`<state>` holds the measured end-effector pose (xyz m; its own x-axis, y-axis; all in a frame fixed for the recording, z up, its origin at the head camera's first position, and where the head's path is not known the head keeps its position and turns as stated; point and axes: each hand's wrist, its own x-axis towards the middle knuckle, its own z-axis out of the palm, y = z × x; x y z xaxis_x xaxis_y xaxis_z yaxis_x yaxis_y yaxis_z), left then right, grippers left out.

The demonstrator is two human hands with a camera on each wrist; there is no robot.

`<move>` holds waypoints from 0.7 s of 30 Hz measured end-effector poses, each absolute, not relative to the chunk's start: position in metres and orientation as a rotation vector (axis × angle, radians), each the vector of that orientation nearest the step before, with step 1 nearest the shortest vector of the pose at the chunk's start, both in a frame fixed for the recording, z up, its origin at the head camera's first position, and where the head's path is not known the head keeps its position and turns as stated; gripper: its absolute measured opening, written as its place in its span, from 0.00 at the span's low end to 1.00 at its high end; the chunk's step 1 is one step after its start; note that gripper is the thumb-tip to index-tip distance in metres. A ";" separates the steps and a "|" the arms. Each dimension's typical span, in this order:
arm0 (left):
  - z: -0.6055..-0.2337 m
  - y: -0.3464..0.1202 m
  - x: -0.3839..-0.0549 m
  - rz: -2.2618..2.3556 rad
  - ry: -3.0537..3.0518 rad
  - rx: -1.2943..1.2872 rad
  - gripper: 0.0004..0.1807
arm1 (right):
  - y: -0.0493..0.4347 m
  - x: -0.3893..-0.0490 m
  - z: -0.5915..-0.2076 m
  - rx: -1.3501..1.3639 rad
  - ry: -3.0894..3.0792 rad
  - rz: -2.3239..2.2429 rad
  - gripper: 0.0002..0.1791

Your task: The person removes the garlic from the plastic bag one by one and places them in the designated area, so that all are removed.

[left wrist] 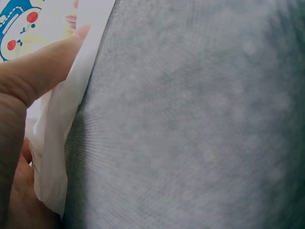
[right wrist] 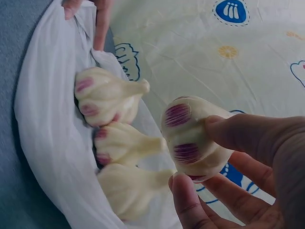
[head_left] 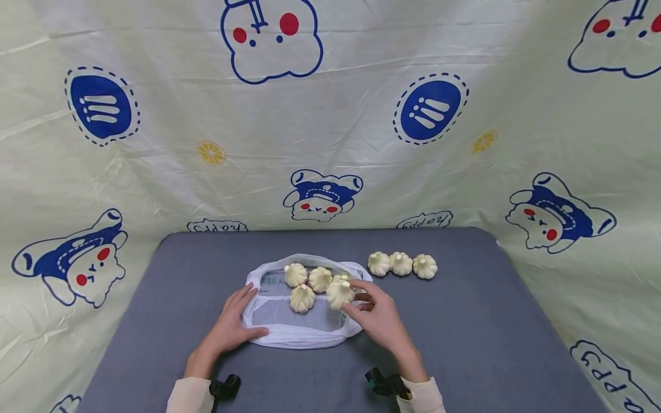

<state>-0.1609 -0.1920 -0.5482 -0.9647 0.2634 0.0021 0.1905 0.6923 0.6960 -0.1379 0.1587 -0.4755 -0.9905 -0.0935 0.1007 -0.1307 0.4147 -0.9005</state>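
Note:
A white plastic bag (head_left: 304,336) lies with its mouth spread wide, several garlic bulbs (head_left: 302,298) inside it. My left hand (head_left: 233,321) holds the bag's left rim; in the left wrist view the white plastic (left wrist: 50,167) runs between thumb and fingers. My right hand (head_left: 379,318) pinches one garlic bulb (head_left: 339,295) by thumb and fingertips over the right part of the bag mouth. Purple streaks mark this held bulb (right wrist: 190,138) in the right wrist view. It partly hides another bulb behind it.
Three more garlic bulbs (head_left: 401,264) stand in a row just right of the bag on the grey-covered table (head_left: 475,332). A patterned pale sheet (head_left: 330,126) hangs behind the table and down its sides.

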 end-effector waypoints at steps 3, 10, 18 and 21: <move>-0.547 -0.191 -0.162 1.125 2.795 0.387 0.58 | 0.168 -0.137 -0.470 0.188 -2.601 1.648 0.28; -0.550 -0.189 -0.162 1.127 2.791 0.379 0.58 | 0.195 -0.140 -0.457 0.245 -2.580 1.501 0.28; -0.550 -0.190 -0.161 1.130 2.815 0.394 0.58 | 0.227 -0.150 -0.445 0.213 -2.580 1.330 0.29; -0.551 -0.190 -0.162 1.123 2.827 0.406 0.58 | 0.237 -0.153 -0.443 0.183 -2.579 1.285 0.29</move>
<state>-0.1616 -0.1902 -0.5513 -0.9623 0.2703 0.0295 0.2169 0.6976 0.6828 -0.1528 0.2374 -0.4430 -0.9599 0.0003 0.2802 -0.2235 0.6024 -0.7662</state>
